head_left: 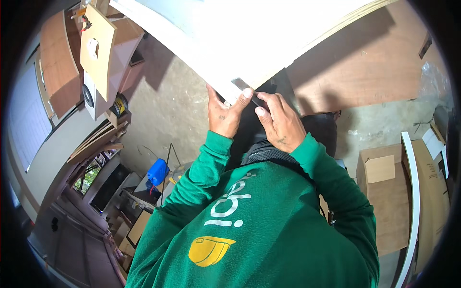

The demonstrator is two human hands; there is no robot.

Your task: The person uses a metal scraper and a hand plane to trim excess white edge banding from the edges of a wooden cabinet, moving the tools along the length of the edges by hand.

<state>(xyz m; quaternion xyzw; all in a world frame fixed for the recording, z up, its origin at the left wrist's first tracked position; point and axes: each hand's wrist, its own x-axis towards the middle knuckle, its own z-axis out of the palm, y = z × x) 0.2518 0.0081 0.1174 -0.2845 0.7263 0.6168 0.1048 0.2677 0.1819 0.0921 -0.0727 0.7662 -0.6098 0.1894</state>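
A large white panel (pixel 259 43) with a pale layered edge fills the top of the view, its near corner pointing toward me. My left hand (pixel 224 115) is closed at that corner, fingers along and under the left edge. Its thumb lies against a flat metal blade with a dark handle (pixel 239 84), which rests on the panel close to the corner. My right hand (pixel 282 120) grips the handle end of this flat-bladed tool between thumb and fingers. Whether the blade is a putty knife or a chisel I cannot tell.
A reddish-brown plywood sheet (pixel 355 72) lies beyond the panel on the right. At far left stand wooden cabinet parts (pixel 60 62) and a tan board (pixel 98 50). A blue container (pixel 157 172) sits at left. A brown box (pixel 386 201) and a white strip (pixel 414 206) stand at right.
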